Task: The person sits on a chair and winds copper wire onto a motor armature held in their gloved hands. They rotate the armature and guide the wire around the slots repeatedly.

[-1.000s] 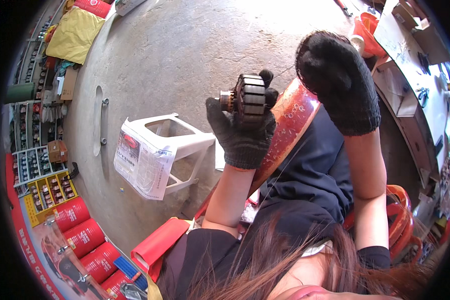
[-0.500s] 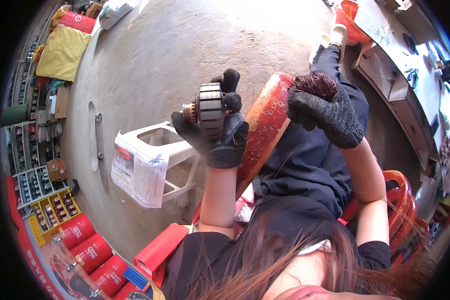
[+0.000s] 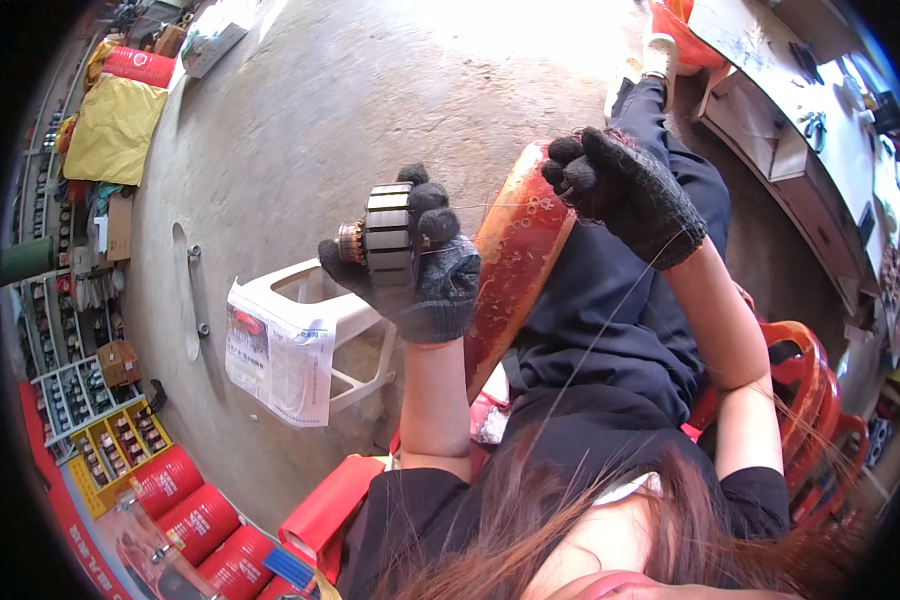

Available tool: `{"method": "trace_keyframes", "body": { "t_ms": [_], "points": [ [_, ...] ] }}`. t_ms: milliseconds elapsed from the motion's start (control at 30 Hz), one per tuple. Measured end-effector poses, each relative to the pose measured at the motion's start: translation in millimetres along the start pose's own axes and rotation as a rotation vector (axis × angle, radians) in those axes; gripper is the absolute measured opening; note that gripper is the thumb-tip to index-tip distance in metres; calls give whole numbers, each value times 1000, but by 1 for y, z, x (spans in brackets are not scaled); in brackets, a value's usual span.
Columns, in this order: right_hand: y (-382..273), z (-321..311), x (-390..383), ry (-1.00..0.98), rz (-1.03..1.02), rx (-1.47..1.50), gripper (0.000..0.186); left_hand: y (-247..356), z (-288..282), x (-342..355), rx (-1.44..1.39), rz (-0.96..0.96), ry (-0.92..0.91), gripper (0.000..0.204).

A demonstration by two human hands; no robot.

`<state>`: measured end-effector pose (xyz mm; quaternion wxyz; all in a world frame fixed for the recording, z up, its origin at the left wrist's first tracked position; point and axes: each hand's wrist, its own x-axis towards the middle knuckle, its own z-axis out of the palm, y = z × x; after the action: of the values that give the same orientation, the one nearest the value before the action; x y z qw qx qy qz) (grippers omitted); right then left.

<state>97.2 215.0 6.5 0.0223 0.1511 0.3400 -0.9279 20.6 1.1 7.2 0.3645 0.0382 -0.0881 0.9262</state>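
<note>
My left hand (image 3: 438,290), in a dark knitted glove, is closed around a motor armature (image 3: 388,235). The laminated steel core faces up, and the copper commutator (image 3: 350,243) points left past my thumb. Gloved in the same knit, my right hand (image 3: 638,195) is raised over my right thigh with its fingers curled. Dark reddish wire (image 3: 625,140) shows at its edges; most of that bundle is hidden behind the hand. A thin strand (image 3: 510,205) stretches between the two hands, across a worn red board (image 3: 520,270).
A white plastic stool (image 3: 355,310) with a printed sheet (image 3: 280,360) over it stands below my left hand. Red drums (image 3: 205,525) and a yellow parts tray (image 3: 120,445) are at lower left. A workbench (image 3: 770,160) runs along the right, near a red chair (image 3: 805,370).
My left hand has moved slightly left and down with the armature. My right hand has turned and shifted up and left, so the wire bundle is now mostly hidden.
</note>
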Motion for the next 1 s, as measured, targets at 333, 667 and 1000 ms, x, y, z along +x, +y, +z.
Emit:
{"method": "trace_keyframes", "body": {
  "t_ms": [333, 667, 1000],
  "points": [
    [-10, 3, -10, -104, 111, -176, 46, -2, -2, 2, 113, -91, 18, 92],
    [-20, 13, -29, -251, 321, -429, 42, 1, -5, -1, -85, -235, -83, 96],
    [-24, 1, -33, -348, 345, -608, 32, -5, 5, 2, 276, -153, 63, 99]
  ]
}}
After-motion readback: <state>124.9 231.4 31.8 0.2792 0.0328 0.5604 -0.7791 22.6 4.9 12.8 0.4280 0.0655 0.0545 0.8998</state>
